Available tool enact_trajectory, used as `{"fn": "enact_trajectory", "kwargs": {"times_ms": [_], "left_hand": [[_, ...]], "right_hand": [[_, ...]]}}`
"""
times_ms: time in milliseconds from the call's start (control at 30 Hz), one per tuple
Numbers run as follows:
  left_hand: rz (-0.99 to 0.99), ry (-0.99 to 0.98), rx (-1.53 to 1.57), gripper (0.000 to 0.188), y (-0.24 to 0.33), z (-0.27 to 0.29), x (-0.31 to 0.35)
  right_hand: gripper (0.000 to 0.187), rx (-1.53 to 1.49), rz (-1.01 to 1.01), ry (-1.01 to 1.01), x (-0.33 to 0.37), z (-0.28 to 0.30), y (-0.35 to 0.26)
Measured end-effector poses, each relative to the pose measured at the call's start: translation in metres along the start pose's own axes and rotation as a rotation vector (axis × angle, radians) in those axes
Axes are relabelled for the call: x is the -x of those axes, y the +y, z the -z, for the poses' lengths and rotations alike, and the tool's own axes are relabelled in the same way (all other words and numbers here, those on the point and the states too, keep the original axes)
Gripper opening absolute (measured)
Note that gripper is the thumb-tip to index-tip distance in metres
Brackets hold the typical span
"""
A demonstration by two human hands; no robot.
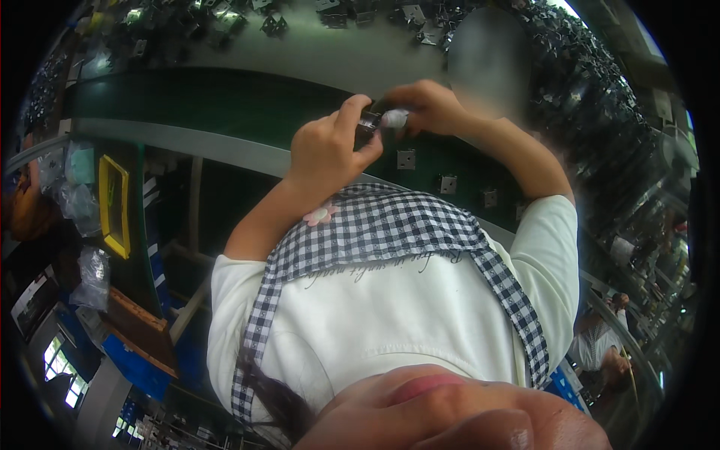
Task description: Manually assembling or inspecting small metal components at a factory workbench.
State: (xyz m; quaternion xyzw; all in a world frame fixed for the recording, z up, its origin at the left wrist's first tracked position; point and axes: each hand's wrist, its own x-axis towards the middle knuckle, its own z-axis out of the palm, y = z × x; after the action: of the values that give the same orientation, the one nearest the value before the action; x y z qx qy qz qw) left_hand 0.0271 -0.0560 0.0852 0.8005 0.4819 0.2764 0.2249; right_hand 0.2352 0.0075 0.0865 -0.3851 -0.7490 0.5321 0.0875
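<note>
My left hand (327, 147) is closed, with a small dark boxy metal part (366, 127) pinched between thumb and fingers. Close against it on the right, my right hand (429, 107) has its fingers curled in. A white wrapping (394, 118) shows at the right hand's fingertips; whether it covers a digit or is held, I cannot tell. Both hands are above a dark green work surface (225, 94). Just below the right hand lies a square metal plate with holes (406, 159), and similar pieces (448, 184) continue in a row toward the right.
Loose metal parts (585, 82) are heaped at the right, with more (274, 27) scattered along the far side. A pale metal edge (217, 142) runs along the near side. At left are a yellow frame (113, 206) and clear plastic bags (93, 279). Another person (602, 343) is at far right.
</note>
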Motion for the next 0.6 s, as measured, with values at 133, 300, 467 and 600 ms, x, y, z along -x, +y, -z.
{"fn": "enact_trajectory", "kwargs": {"times_ms": [133, 300, 467, 600], "left_hand": [[0.26, -0.407, -0.235, 0.049, -0.021, -0.026, 0.005], [0.179, -0.476, -0.399, 0.05, -0.024, -0.014, -0.006], [-0.381, 0.31, -0.011, 0.033, -0.022, 0.002, -0.032], [-0.538, 0.358, -0.021, 0.032, -0.015, 0.008, -0.035]], "right_hand": [[0.038, 1.108, 0.065, 0.324, -0.014, 0.067, 0.023], [0.027, 0.994, 0.152, 0.446, -0.017, 0.067, 0.041], [0.027, -0.328, -0.151, 0.361, -0.004, 0.002, -0.013], [0.03, -0.822, -0.192, 0.238, -0.003, -0.009, -0.013]]}}
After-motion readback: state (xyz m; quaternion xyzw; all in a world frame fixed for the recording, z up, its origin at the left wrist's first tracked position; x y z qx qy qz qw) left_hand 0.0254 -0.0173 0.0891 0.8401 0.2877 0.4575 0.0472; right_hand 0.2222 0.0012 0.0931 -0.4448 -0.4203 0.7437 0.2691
